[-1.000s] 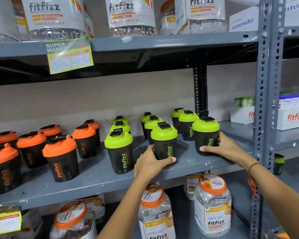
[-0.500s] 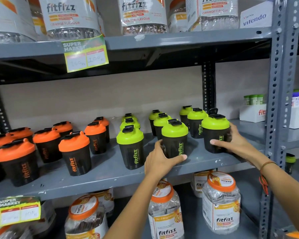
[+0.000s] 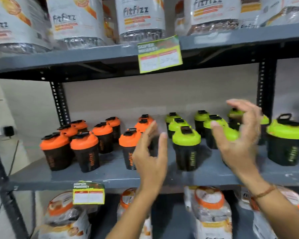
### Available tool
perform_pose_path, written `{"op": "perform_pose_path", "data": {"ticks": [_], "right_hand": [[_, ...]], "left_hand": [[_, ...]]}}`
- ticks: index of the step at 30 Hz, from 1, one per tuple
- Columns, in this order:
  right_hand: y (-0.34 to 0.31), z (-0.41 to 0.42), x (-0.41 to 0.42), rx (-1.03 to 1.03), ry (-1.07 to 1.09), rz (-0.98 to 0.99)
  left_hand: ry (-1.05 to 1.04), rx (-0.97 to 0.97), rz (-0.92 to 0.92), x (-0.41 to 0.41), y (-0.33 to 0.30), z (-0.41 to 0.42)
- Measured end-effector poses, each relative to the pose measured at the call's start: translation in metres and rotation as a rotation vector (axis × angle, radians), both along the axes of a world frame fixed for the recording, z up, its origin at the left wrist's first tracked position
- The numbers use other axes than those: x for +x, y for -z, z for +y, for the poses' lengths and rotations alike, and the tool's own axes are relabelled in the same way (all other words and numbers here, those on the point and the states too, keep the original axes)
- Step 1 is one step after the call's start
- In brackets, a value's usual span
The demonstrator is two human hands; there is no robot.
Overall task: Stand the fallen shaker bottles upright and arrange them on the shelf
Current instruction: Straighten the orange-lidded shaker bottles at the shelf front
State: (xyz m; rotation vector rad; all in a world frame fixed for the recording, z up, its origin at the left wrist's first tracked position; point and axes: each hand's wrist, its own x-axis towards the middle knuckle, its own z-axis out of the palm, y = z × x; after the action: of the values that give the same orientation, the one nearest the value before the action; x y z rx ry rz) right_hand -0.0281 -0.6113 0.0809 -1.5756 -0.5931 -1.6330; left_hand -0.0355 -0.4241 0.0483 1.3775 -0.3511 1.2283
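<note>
Both hands empty, fingers spread wide, nothing gripped. Left hand (image 3: 149,152) is raised in front of the middle grey metal shelf (image 3: 93,176), palm turned right, fingers up, overlapping the rightmost orange-lidded black plastic shaker bottles (image 3: 86,150). Right hand (image 3: 238,135) is up in front of the green-lidded black plastic shaker bottles (image 3: 186,149), palm turned left, fingers curled loosely; a thin brown thread band (image 3: 264,193) sits on that wrist. Both hands are motion-blurred, so whether either touches a bottle is hard to say; they look clear of them.

All visible shaker bottles stand upright on the middle shelf. Orange-lidded group on the left, in rows running front to back. Green-lidded group on the right, same layout, with one green-lidded bottle (image 3: 286,145) at far right standing just apart, its black carry loop up. A bottle behind the right hand is partly hidden. Black flip caps on the lids, "fitfizz" lettering vertical on the bodies.

Upper shelf holds large clear plastic jars with white fitfizz labels (image 3: 140,19); a green and yellow price tag (image 3: 160,54) hangs from its front edge. A second similar price tag (image 3: 88,193) hangs from the middle shelf's edge. Below, clear jars with orange lids (image 3: 209,207) sit on the lower level. Perforated dark upright post (image 3: 60,100) at left back.
</note>
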Motion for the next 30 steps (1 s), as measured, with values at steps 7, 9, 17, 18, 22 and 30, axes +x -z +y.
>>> {"op": "perform_pose_path", "data": {"ticks": [7,9,17,18,22,30], "right_hand": [[0.035,0.16,0.029,-0.198,-0.466,0.636],[0.047,0.18,0.045,-0.144,-0.462,0.811],[0.065,0.2,0.082,-0.14,-0.322,1.064],[0.065,0.201,0.082,-0.151,-0.32,1.083],[0.069,0.198,0.084,-0.181,-0.331,1.094],[0.061,0.181,0.072,-0.152,-0.384,1.135]], "left_hand": [[-0.423,0.051,0.175,0.01,0.018,0.17],[-0.423,0.057,0.338,0.014,0.03,0.213],[-0.087,0.257,0.818,0.033,0.043,0.295],[-0.053,0.274,0.845,0.038,0.04,0.299],[-0.004,0.348,0.901,0.05,0.037,0.306],[-0.044,0.409,0.867,0.05,0.036,0.292]]}}
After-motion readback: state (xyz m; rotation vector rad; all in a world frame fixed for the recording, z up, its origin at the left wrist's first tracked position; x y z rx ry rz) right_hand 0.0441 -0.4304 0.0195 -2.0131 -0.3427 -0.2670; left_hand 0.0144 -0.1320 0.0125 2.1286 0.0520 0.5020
